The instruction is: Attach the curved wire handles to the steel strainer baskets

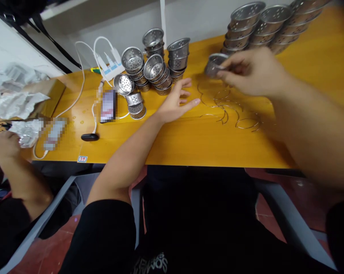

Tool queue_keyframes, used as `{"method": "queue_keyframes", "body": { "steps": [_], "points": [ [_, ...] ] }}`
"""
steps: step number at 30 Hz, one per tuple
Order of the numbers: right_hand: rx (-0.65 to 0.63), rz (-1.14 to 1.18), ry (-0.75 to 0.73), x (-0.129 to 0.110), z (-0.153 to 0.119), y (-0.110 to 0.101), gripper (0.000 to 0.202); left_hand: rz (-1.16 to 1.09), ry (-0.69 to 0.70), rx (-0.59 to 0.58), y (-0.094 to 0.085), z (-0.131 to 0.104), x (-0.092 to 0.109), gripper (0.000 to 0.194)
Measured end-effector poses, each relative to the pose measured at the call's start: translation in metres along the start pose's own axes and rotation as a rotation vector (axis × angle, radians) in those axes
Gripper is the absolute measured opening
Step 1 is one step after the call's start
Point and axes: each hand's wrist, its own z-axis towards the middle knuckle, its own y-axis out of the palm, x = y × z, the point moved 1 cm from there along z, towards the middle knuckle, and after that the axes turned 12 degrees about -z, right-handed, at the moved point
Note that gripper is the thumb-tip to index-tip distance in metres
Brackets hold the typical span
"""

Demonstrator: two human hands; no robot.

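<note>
Yellow table [172, 150], stacked perforated metal cups [154, 68], curved wires [227, 114], phone [108, 106], white power strip [114, 70]

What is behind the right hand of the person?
Behind the right hand stand stacked metal cups with holes. The hand covers some of their lower parts, so these cannot be seen.

Table [172, 148] brightly lit — right grip [253, 71] motion-blurred — upper-right corner dark.

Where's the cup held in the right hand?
The cup is right of centre in the head view's upper half, in the right hand, just left of the tall cup stacks and beyond the wire pieces.
</note>
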Motion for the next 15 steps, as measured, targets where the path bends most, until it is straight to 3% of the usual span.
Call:
{"method": "queue_keyframes", "body": {
  "steps": [2, 4, 7, 9, 12, 15],
  "points": [
    [-0.130, 0.121, -0.180, -0.016, -0.010, 0.000, 0.019, -0.013, 0.045, -0.015, 0.000, -0.001, 0.001, 0.088],
    [-0.252, 0.187, -0.313, -0.030, -0.018, 0.000, 0.021, -0.020, 0.103, -0.050, 0.000, -0.001, 0.002, 0.087],
    [-0.326, 0.239, -0.319, -0.040, -0.025, -0.005, 0.022, -0.027, 0.159, -0.062, 0.000, -0.001, 0.001, 0.082],
    [-0.282, 0.268, -0.242, -0.033, -0.027, -0.014, 0.031, -0.029, 0.163, -0.040, 0.000, 0.000, -0.001, 0.085],
    [-0.200, 0.112, -0.083, 0.013, -0.031, -0.030, 0.052, 0.026, 0.137, -0.012, -0.002, 0.001, -0.002, 0.087],
    [-0.330, -0.202, 0.105, 0.101, -0.045, -0.041, 0.062, 0.081, 0.102, -0.002, -0.004, 0.000, 0.000, 0.084]
  ]
}}
